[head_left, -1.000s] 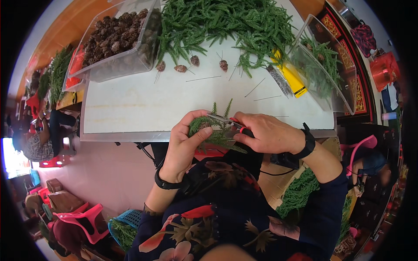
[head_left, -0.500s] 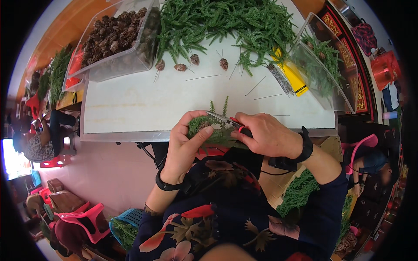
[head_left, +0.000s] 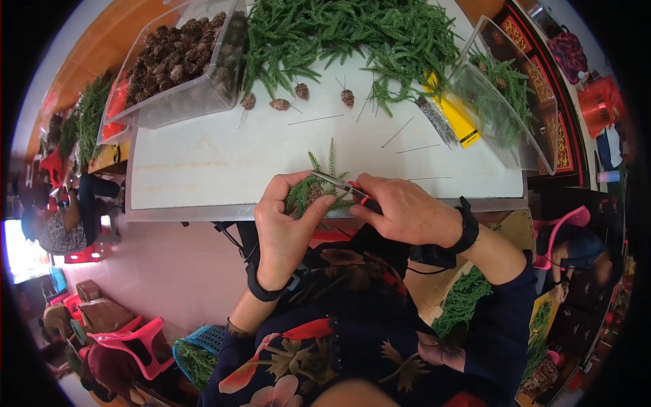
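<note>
At the table's near edge, my left hand [head_left: 285, 220] pinches a small bunch of green artificial pine sprigs [head_left: 298, 195]. A brown pine cone [head_left: 314, 192] shows among the sprigs, between thumb and fingers. My right hand [head_left: 407, 210] is closed around the red-and-black handles of a pair of pliers [head_left: 349, 188]. The pliers' metal jaws point left and lie over the top of the bunch, close to my left fingertips. Whether the jaws grip a wire there is too small to tell.
A clear bin of pine cones [head_left: 178, 61] stands at the back left. Green sprigs [head_left: 352, 34] heap at the back. Wired cones [head_left: 347, 98] and loose wires [head_left: 315, 119] lie mid-table. Right: a yellow packet [head_left: 456, 115], a wire bundle [head_left: 437, 122], a clear bin [head_left: 536, 146] holding greenery.
Both hands, with the bunch and the pliers, have shifted slightly left. The sprigs' upright tips have tilted and moved left too. The items on the table have stayed put.
</note>
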Available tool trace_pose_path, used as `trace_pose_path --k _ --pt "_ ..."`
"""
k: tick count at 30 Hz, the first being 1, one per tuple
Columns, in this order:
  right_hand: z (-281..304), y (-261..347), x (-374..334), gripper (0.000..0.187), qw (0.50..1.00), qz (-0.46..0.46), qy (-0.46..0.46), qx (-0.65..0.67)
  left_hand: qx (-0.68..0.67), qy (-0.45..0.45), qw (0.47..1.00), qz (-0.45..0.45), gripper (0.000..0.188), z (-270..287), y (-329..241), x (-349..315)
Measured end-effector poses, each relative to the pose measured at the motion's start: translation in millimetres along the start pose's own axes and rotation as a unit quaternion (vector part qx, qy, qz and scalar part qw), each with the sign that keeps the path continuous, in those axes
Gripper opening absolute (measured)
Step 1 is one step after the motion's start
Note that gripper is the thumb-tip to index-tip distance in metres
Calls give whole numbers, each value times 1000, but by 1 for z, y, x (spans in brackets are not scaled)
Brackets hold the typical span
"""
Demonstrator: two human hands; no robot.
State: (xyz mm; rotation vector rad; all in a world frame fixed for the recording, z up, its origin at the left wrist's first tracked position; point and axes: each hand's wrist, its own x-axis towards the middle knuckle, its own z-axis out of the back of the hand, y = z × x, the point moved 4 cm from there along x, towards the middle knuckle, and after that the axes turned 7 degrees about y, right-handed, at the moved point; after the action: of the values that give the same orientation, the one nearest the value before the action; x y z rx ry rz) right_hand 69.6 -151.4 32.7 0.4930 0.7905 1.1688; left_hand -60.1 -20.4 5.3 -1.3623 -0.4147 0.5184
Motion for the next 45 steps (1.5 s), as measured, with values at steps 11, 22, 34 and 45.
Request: trace_pose_path --k 11,22,34,45 --pt "-4 4 3 27 999 -28 -11 -24 224 -68 962 -142 36 1 -13 -2" --pt "-2 -10 2 26 998 23 -32 -57 -157 47 983 80 27 6 9 3" --pt "9 -11 4 23 997 23 43 62 -235 63 965 97 24 11 8 2" --pt "7 -11 8 25 998 -1 44 36 -229 79 965 101 26 6 6 3"
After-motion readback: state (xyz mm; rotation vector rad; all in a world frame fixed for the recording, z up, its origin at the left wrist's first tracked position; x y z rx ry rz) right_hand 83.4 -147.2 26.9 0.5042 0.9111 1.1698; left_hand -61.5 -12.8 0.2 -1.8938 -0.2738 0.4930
